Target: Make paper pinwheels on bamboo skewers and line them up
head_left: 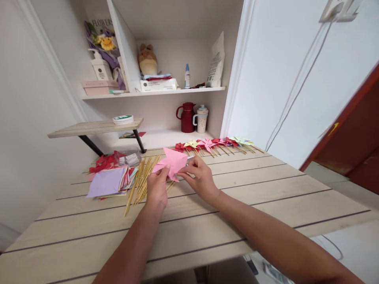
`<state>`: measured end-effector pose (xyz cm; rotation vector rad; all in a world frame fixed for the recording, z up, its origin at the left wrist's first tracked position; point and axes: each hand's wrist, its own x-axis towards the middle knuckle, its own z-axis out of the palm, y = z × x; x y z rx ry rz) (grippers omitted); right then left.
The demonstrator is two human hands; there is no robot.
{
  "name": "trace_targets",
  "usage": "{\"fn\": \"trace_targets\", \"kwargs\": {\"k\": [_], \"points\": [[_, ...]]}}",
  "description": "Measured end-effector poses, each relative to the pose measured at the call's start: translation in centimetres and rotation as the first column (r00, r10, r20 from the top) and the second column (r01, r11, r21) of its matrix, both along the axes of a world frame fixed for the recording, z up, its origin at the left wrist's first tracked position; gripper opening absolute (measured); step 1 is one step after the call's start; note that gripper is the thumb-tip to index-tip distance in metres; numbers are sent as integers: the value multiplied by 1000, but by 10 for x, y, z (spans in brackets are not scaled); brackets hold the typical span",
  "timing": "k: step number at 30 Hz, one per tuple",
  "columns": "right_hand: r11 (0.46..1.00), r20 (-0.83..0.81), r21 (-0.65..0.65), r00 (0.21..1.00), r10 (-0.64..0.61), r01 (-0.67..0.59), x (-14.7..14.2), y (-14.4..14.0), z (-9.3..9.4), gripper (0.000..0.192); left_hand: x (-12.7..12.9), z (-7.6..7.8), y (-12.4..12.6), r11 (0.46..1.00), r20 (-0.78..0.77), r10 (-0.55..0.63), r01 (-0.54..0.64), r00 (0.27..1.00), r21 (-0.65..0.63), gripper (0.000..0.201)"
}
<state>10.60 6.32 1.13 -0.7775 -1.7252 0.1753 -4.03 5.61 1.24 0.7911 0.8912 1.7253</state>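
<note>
A pink paper pinwheel (pixel 174 158) is held up above the table between both hands. My left hand (pixel 158 187) pinches its lower left part, thumb on the front. My right hand (pixel 199 177) is closed at its right edge, fingertips together; whether they grip the paper or some small part there is hidden. Just left of the pinwheel lie many loose thin wooden sticks (pixel 139 185). Beside them is a stack of coloured paper squares (pixel 108 181), lavender on top.
Finished pinwheels on sticks (pixel 207 145) lie in a row along the table's back right. Red paper pieces (pixel 108 161) and a clear plastic bag (pixel 130 159) sit at left, near a small raised shelf (pixel 94 127). A red jug (pixel 187 118) and a cup (pixel 202 119) stand behind.
</note>
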Motion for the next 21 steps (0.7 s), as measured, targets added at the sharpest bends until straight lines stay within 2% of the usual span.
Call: {"fn": "trace_targets", "kwargs": {"k": [3, 11, 21], "points": [[999, -1, 37, 999, -32, 32, 0, 1, 0, 12, 1, -1, -1, 1000, -53, -11, 11, 999, 16, 19], [997, -95, -40, 994, -63, 60, 2, 4, 5, 11, 7, -2, -4, 1000, -168, 0, 4, 986, 24, 28], [988, -172, -149, 983, -58, 32, 2, 5, 6, 12, 8, -3, -4, 999, -178, -21, 27, 984, 32, 28]]}}
